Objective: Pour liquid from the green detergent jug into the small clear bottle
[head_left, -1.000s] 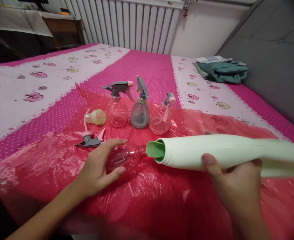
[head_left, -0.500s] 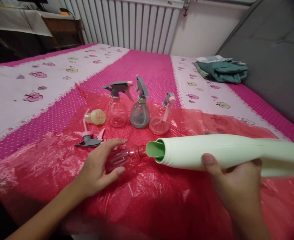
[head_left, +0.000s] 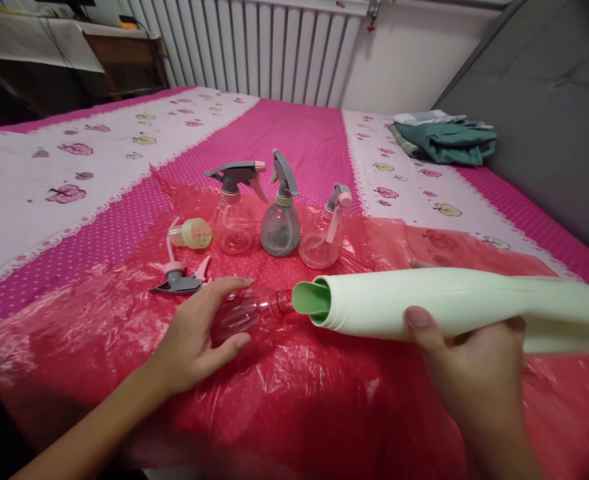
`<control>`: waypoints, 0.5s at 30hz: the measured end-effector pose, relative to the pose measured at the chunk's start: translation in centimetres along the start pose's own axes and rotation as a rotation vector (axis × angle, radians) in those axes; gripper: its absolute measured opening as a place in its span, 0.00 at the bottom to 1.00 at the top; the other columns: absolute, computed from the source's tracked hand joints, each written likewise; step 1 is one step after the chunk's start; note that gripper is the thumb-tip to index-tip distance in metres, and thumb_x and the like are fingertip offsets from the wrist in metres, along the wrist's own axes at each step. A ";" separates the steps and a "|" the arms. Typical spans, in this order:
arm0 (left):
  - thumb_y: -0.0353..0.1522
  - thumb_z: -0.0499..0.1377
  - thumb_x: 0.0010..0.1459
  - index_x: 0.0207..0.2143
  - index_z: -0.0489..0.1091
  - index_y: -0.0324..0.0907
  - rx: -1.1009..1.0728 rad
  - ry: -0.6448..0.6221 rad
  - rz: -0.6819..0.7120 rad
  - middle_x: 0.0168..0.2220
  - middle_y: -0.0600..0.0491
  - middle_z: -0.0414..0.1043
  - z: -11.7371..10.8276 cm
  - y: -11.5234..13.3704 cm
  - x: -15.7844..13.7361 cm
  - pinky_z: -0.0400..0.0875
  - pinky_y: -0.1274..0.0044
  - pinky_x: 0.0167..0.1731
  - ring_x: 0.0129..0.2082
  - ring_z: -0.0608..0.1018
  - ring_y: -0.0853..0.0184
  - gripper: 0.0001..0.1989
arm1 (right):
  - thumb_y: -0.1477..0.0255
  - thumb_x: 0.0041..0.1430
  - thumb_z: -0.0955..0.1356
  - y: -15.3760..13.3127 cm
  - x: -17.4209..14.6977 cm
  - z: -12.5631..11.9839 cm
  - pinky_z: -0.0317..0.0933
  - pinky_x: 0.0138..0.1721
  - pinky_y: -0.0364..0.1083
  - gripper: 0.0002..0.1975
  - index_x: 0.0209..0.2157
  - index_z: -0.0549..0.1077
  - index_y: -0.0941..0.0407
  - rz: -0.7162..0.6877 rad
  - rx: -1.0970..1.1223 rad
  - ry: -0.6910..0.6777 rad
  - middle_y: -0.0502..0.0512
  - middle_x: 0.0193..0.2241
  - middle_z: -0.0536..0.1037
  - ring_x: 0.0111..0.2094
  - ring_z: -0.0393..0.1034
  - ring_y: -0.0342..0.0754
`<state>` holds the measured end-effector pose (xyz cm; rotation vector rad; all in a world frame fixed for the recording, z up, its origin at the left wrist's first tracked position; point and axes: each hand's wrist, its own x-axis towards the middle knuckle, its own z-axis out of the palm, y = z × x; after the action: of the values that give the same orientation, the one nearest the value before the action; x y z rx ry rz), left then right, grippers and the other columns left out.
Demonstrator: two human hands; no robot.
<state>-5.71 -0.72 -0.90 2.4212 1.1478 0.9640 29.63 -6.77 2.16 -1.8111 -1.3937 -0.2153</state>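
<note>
My left hand (head_left: pixel 201 337) is wrapped around a clear spray bottle (head_left: pixel 247 313) without its head, its open neck facing right. In my right hand (head_left: pixel 467 360) is a pale green jug (head_left: pixel 404 303), held sideways with its green-lined spout right at the bottle's neck. Whether the spout touches the neck I cannot tell, and no liquid shows between them. A grey and pink spray head (head_left: pixel 179 282) with a tube lies beyond my left hand. Near it rests a small clear container with a pale yellow collar (head_left: pixel 194 233).
Behind the hands stand three spray bottles: a pinkish one (head_left: pixel 234 227), a grey one (head_left: pixel 280 230) and a shorter pink one (head_left: pixel 321 243). Red plastic sheeting (head_left: pixel 299 400) covers the near bed. Folded clothes (head_left: pixel 449 140) lie at the back right, by a grey headboard (head_left: pixel 549 120).
</note>
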 end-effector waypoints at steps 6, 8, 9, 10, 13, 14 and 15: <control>0.45 0.58 0.70 0.66 0.63 0.51 0.000 0.003 -0.001 0.61 0.47 0.77 0.0 -0.1 0.0 0.77 0.61 0.56 0.58 0.81 0.50 0.25 | 0.39 0.56 0.67 -0.4 0.1 -0.1 0.68 0.53 0.64 0.34 0.38 0.79 0.57 0.071 0.067 -0.009 0.63 0.33 0.76 0.44 0.72 0.63; 0.45 0.58 0.70 0.66 0.63 0.51 -0.001 0.001 0.000 0.61 0.47 0.77 0.0 -0.1 0.0 0.76 0.61 0.56 0.58 0.81 0.50 0.25 | 0.39 0.56 0.67 -0.3 0.1 0.0 0.68 0.53 0.64 0.33 0.39 0.79 0.57 0.067 0.071 -0.016 0.63 0.33 0.76 0.44 0.72 0.63; 0.45 0.58 0.70 0.66 0.63 0.51 -0.003 0.001 -0.001 0.61 0.47 0.77 0.0 -0.2 0.0 0.76 0.61 0.56 0.58 0.81 0.50 0.25 | 0.39 0.57 0.67 -0.3 0.1 0.0 0.68 0.53 0.64 0.33 0.39 0.79 0.57 0.064 0.069 -0.017 0.63 0.33 0.76 0.44 0.72 0.63; 0.45 0.58 0.70 0.66 0.63 0.51 -0.005 0.001 -0.001 0.61 0.47 0.77 0.0 -0.2 -0.1 0.76 0.61 0.57 0.58 0.81 0.50 0.25 | 0.39 0.57 0.67 -0.2 0.1 0.0 0.68 0.53 0.63 0.33 0.39 0.78 0.57 0.061 0.064 -0.018 0.63 0.34 0.76 0.44 0.72 0.63; 0.45 0.59 0.69 0.66 0.63 0.52 -0.008 0.000 -0.004 0.61 0.47 0.77 0.0 -0.1 -0.1 0.76 0.61 0.57 0.58 0.81 0.51 0.26 | 0.40 0.57 0.67 -0.3 0.2 -0.1 0.68 0.54 0.63 0.32 0.38 0.78 0.57 0.053 0.056 -0.018 0.63 0.34 0.76 0.45 0.72 0.62; 0.45 0.59 0.69 0.66 0.63 0.52 -0.010 0.002 -0.004 0.61 0.47 0.77 0.0 -0.1 -0.1 0.76 0.61 0.57 0.58 0.81 0.50 0.26 | 0.40 0.57 0.67 -0.4 0.2 -0.1 0.68 0.55 0.63 0.32 0.38 0.78 0.57 0.049 0.058 -0.019 0.63 0.33 0.76 0.45 0.72 0.62; 0.45 0.59 0.69 0.66 0.63 0.52 -0.013 0.002 -0.006 0.61 0.47 0.77 0.0 -0.1 -0.1 0.76 0.61 0.56 0.58 0.81 0.50 0.26 | 0.39 0.57 0.67 -0.5 0.3 -0.1 0.68 0.56 0.63 0.32 0.37 0.77 0.57 0.045 0.060 -0.018 0.63 0.33 0.76 0.45 0.72 0.62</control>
<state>-5.81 -0.73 -1.04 2.4063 1.1452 0.9694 29.36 -6.64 2.61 -1.7964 -1.3564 -0.1325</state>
